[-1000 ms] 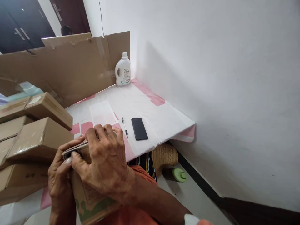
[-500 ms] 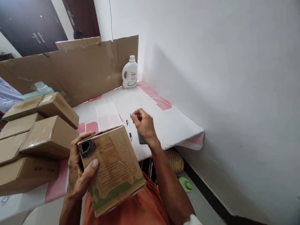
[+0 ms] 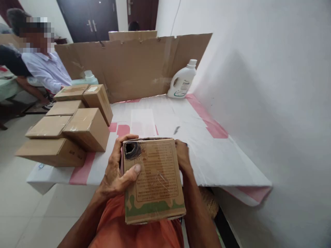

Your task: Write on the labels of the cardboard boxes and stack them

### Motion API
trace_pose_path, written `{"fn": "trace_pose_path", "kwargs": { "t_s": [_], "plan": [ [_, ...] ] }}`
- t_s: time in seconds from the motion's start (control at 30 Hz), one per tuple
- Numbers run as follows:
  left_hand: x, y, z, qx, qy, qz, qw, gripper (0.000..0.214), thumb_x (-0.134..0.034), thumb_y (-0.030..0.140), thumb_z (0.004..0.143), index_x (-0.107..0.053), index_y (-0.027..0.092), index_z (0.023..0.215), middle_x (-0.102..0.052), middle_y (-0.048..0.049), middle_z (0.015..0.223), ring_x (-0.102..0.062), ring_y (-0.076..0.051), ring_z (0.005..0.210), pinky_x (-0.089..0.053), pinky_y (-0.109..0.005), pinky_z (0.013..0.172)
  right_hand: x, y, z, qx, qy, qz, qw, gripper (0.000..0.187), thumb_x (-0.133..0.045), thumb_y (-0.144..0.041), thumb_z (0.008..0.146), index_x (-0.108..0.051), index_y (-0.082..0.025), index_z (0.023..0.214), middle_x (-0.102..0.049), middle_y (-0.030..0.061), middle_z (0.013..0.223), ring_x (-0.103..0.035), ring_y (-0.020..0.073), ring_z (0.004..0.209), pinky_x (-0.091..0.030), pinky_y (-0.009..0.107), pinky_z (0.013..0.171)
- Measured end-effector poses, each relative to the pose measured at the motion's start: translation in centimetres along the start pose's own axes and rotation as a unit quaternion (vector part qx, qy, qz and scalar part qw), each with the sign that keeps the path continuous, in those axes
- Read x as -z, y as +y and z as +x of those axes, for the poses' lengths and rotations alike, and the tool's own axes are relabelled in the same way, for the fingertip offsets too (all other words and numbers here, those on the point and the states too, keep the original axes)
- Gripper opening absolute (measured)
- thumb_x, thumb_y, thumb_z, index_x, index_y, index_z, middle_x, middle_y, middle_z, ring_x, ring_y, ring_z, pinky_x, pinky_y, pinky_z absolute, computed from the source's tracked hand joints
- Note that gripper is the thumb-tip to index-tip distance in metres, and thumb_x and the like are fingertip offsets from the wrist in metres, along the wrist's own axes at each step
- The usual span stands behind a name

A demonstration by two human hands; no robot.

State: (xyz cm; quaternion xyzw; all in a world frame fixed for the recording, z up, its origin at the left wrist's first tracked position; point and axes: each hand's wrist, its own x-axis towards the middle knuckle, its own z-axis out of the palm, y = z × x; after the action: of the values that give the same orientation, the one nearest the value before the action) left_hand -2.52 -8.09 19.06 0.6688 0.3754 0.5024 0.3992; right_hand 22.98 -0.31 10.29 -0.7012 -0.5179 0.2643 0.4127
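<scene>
Likely holding step — left hand (image 3: 117, 176) grips box (image 3: 155, 186).
Right hand (image 3: 182, 156) at box's 2 o'clock, fingers hidden, can't tell — next needs steadiness.

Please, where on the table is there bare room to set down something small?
The widest bare patch of the table is on the right, between the right hand, the wall and the front edge. Another lies between the pen and the white bottle. The left is crowded with cartons; the held box hides the front middle.
</scene>
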Motion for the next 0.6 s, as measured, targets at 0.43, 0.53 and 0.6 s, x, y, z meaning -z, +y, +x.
{"fn": "trace_pose_path", "kwargs": {
  "t_s": [0.43,0.53,0.6],
  "plan": [
    [-0.6,0.6,-0.5,-0.017,-0.011,0.031,0.999,0.063,-0.072,0.036,0.082,-0.047,0.026,0.139,-0.058,-0.0096,0.131,-0.059,-0.029,0.117,-0.048,-0.045,0.102,3.9,-13.0,-11.7,0.199,-0.116,0.386,0.893,0.006,-0.068,-0.026,0.096,-0.071,-0.022,0.1,-0.077,0.0014,0.084,-0.071,0.0138,0.063,-0.058,0.025,0.057],
    [-0.6,0.7,-0.6,-0.019,-0.007,0.039,0.999,0.062,-0.073,0.036,0.082,-0.047,0.026,0.138,-0.057,-0.0093,0.131,-0.058,-0.029,0.117,-0.048,-0.045,0.102,3.5,-12.4,-11.9,0.224,-0.118,0.339,0.906,0.005,-0.068,-0.024,0.097,-0.071,-0.022,0.1,-0.076,0.0005,0.081,-0.069,0.0121,0.059,-0.057,0.023,0.055],
    [-0.6,0.8,-0.6,-0.025,-0.007,0.042,0.999,0.062,-0.073,0.036,0.082,-0.048,0.026,0.138,-0.057,-0.0092,0.13,-0.057,-0.029,0.117,-0.048,-0.045,0.103,3.7,-12.1,-11.7,0.237,-0.118,0.318,0.91,0.005,-0.067,-0.023,0.098,-0.071,-0.022,0.1,-0.075,-0.0004,0.079,-0.068,0.0115,0.058,-0.056,0.022,0.053]
  ]
}}
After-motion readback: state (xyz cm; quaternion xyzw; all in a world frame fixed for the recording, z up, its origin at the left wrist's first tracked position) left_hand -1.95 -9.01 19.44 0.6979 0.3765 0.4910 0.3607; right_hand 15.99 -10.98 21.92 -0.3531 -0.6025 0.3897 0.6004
